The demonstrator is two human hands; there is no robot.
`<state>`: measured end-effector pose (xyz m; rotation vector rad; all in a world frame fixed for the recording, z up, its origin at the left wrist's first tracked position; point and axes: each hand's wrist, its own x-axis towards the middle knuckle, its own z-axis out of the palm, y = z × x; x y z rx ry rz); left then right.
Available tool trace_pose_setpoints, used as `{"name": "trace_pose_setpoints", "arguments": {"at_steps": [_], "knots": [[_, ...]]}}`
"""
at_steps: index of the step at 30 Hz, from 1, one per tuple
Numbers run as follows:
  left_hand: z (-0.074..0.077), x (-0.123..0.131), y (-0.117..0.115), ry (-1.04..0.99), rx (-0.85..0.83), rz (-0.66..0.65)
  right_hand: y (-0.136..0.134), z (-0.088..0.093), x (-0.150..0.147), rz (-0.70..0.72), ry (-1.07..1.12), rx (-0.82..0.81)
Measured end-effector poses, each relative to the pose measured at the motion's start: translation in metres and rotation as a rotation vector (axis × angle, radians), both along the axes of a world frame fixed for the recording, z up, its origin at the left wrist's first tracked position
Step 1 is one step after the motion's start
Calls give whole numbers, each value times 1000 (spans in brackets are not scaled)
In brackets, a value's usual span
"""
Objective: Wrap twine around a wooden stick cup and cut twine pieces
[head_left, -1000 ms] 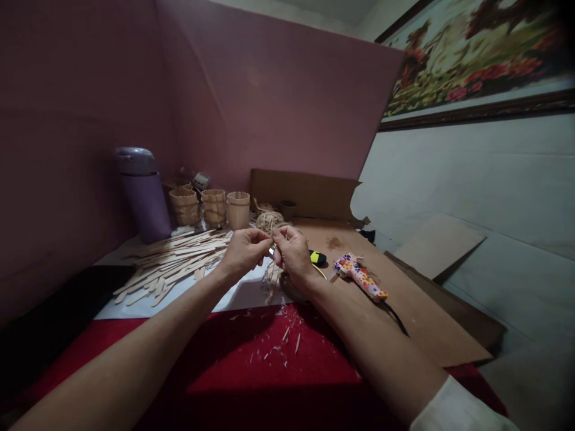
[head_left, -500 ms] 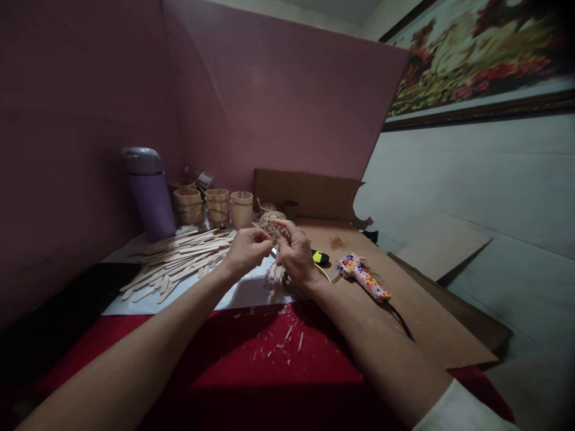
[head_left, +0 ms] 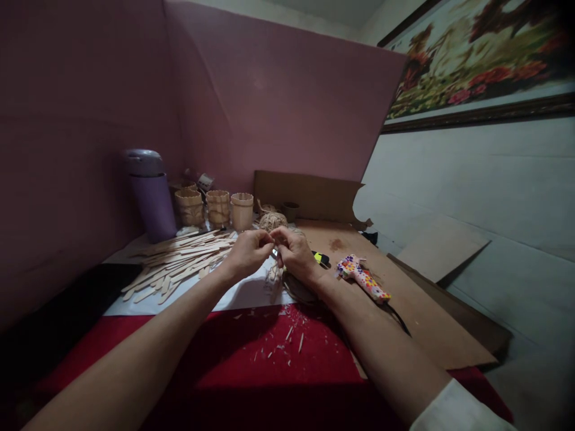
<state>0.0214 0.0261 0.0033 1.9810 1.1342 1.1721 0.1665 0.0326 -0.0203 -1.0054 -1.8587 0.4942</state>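
Note:
My left hand (head_left: 250, 251) and my right hand (head_left: 294, 254) meet fingertip to fingertip above the white sheet. Both are closed in a pinch; whatever sits between the fingers is too small to make out. Just beyond them lies a ball of twine (head_left: 272, 220). A yellow and black tool (head_left: 321, 258) shows partly behind my right hand. Under my right wrist is a round, pale-rimmed object (head_left: 299, 291), mostly hidden. To the left of my left hand, many wooden craft sticks (head_left: 184, 260) lie in a loose pile.
Several stick-sided cups (head_left: 242, 211) stand at the back, beside a purple flask (head_left: 153, 203). A flower-patterned glue gun (head_left: 362, 278) with a black cord rests on the cardboard (head_left: 422, 323) at right. Wood shavings (head_left: 290, 335) litter the red cloth (head_left: 224, 359) in front.
The fingers of my right hand have lowered and curled in to meet the left fingertips. More of the twine ball now shows. My left hand has barely moved.

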Motion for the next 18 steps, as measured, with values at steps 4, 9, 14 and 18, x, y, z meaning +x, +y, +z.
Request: {"name": "trace_pose_setpoints", "arguments": {"at_steps": [4,9,14,18], "knots": [[1,1,0,15,-3,7,-1,2,0,-109,-114,92],[-1,1,2,46,18,23,-5,6,-1,-160,-178,149],[-2,-1,2,112,71,37,-6,7,0,-188,-291,155],[-4,-2,4,148,134,39,-6,7,1,-204,-322,150]]}}
